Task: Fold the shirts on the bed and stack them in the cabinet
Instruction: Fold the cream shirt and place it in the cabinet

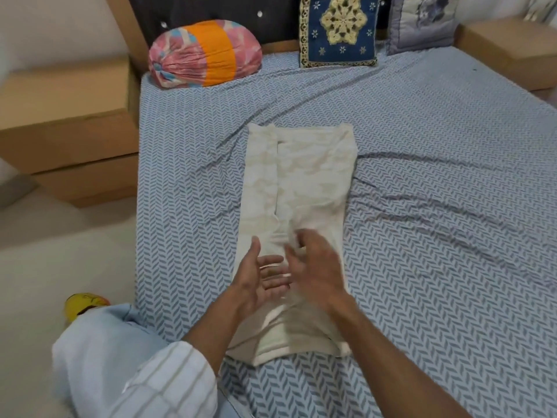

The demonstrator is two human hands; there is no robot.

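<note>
A cream shirt (297, 206), folded lengthwise into a long strip, lies flat on the bed (437, 221), running from the near edge toward the far side. Both hands are over its near part. The left hand (260, 280) is palm up, its fingers (272, 271) spread wide and holding nothing. The right hand (316, 263) is blurred; its fingers look loosely spread above the cloth, and contact cannot be told. At the far end stand a pink-and-orange bolster (205, 55) on the left and a blue cushion (339, 30) beside it.
</note>
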